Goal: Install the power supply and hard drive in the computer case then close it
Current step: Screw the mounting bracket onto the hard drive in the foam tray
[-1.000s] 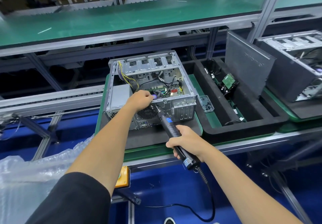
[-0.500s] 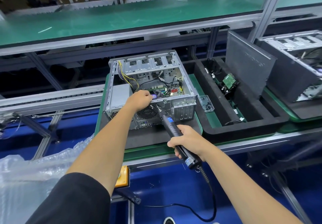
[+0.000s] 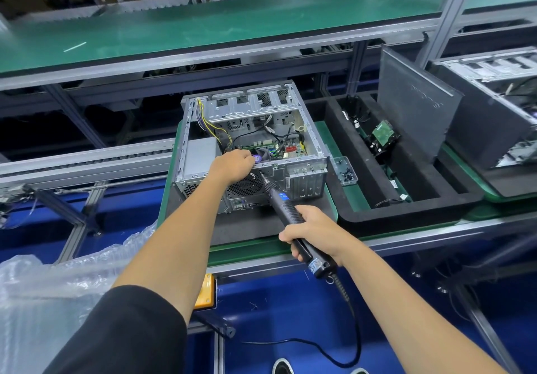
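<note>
Nothing much has shifted since a second ago: your right hand has only crept slightly along the electric screwdriver, and its fingers stay curled round the black handle with the bit tip against the rear panel of the computer case, just right of the fan grille. Your left hand stays curled over the case's top rear edge, fingers bunched together, just beside the bit. Inside the open case, the grey power supply sits in the left rear corner, just left of your left-hand fingers, while the hard drive lies well apart in the black foam tray to the right.
</note>
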### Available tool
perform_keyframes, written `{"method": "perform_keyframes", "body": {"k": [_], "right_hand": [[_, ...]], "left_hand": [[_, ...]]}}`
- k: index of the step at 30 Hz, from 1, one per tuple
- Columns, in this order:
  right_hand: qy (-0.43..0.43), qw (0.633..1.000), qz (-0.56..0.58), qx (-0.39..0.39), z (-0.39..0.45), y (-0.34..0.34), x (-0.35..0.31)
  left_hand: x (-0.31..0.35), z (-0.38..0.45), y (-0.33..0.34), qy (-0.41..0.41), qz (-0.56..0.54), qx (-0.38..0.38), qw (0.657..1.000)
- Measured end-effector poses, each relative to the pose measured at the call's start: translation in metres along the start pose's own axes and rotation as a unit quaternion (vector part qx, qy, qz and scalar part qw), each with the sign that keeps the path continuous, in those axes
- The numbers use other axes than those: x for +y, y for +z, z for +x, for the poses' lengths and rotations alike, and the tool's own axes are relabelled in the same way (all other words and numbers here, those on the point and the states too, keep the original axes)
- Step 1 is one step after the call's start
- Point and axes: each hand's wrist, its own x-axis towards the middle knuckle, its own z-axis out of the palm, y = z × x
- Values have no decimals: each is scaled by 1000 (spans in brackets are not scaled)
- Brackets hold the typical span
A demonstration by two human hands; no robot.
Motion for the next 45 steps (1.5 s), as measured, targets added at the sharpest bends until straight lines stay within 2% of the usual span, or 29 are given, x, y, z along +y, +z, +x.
{"method": "perform_keyframes", "body": {"k": [7, 17, 29, 33, 36, 39, 42, 45], "right_hand": [[6, 1000, 0, 3, 0, 0, -2], [17, 998, -12, 54, 6, 29, -3], [22, 979, -162, 121, 9, 43, -8], [34, 991, -76, 100, 7, 45, -9], [39, 996, -45, 67, 1, 34, -16], [39, 998, -44, 18, -8, 18, -29], [6, 999, -51, 10, -12, 1, -49], [-33, 999, -29, 28, -9, -21, -70]], "left_hand": [[-1, 1, 0, -5, -11, -3, 1000], [-1, 1, 0, -14, -20, -3, 1000], [0, -1, -2, -18, -32, 0, 999], [-2, -1, -2, -15, -61, -4, 998], [-1, 3, -8, -13, -129, -43, 991], [4, 9, -15, -10, -127, -80, 989], [9, 15, -18, -50, -122, -87, 988], [7, 20, -18, -10, -123, -82, 989]]}}
